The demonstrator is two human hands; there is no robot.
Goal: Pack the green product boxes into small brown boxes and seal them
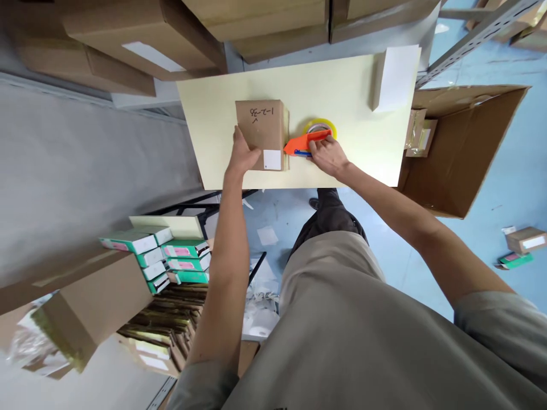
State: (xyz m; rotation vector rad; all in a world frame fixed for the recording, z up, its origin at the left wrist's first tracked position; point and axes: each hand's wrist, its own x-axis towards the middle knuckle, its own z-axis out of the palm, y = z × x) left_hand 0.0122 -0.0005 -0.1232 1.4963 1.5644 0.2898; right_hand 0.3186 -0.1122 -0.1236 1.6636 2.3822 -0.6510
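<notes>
A small brown cardboard box (261,128) lies on the pale tabletop (354,80), with handwriting and a white label on its upper face. My left hand (243,152) grips the box's near left corner, thumb lying over the top and fingers along the left side. In my right hand (328,155) is an orange tape dispenser (304,141) carrying a roll of yellowish clear tape (321,123). The dispenser's front end is at the right edge of the box; whether it touches cannot be made out. The fingers of my right hand are wrapped around its handle.
A white stack of paper or labels (398,78) stands at the table's far right. A large open carton (453,159) holding small boxes is right of the table. Big cartons (149,34) line the shelf behind. Green-and-white boxes (186,256) and flattened cardboard (166,319) are lower left.
</notes>
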